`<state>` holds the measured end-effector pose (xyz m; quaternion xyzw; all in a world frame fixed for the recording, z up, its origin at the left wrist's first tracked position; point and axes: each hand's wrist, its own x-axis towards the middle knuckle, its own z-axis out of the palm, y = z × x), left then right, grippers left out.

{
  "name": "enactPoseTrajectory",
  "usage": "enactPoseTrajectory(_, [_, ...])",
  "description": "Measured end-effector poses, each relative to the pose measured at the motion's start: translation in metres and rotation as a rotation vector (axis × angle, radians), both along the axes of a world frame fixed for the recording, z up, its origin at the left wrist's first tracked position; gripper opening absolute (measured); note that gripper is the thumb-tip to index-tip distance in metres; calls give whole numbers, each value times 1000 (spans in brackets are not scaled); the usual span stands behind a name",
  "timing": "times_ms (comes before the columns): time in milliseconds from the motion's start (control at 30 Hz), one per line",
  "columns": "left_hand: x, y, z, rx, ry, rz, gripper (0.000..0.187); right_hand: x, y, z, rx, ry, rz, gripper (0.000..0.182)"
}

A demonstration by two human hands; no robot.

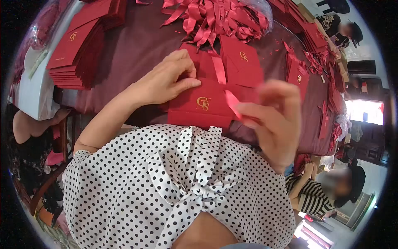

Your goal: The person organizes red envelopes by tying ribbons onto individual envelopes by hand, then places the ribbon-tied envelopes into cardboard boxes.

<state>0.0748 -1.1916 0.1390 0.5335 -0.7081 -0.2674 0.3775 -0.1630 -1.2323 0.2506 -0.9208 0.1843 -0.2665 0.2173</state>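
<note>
A red card folder with a gold monogram (pixel 181 118) lies at the table's near edge in front of me. My left hand (pixel 176 79) is closed on its upper left part, thumb along the top edge. My right hand (pixel 273 114), blurred by motion, has its thumb and fingers together on a pink-red ribbon (pixel 232 102) at the folder's right side. The ribbon's upper part runs up over the red pieces behind. Another monogrammed red folder (pixel 242 62) lies just beyond, touching the nearer ones.
A heap of red ribbons (pixel 211 18) lies at the back. Stacked red folders (pixel 76 54) stand at the left, near a white box (pixel 39 89). More folders (pixel 296 79) and ribbons lie at the right. A person in stripes (pixel 311 195) sits at the lower right.
</note>
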Motion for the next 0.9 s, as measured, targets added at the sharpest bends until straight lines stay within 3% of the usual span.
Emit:
enactPoseTrajectory(67, [0,-2,-3,2,-33,-46,21,18,-10,-18,104,-70,141,22])
enactPoseTrajectory(167, [-7,-15,-2,86,338,58,19,32,-17,-44,689,-99,-4,25])
enactPoseTrajectory(233, [-14,-30,3,83,448,203,23,43,-32,-53,863,-290,-76,20])
enactPoseTrajectory(500, [-9,-38,-26,172,746,90,26,42,-63,-87,877,-225,-95,11])
enactPoseTrajectory(600, [-7,-37,-21,348,1029,-8,23,44,-64,-91,892,-264,29,12])
enactPoseTrajectory(733, [-8,-37,-25,388,1120,22,22,48,-57,-83,891,-256,11,9])
enactPoseTrajectory(900, [-1,-36,-28,358,1052,-112,22,52,-51,-85,827,-266,-31,9])
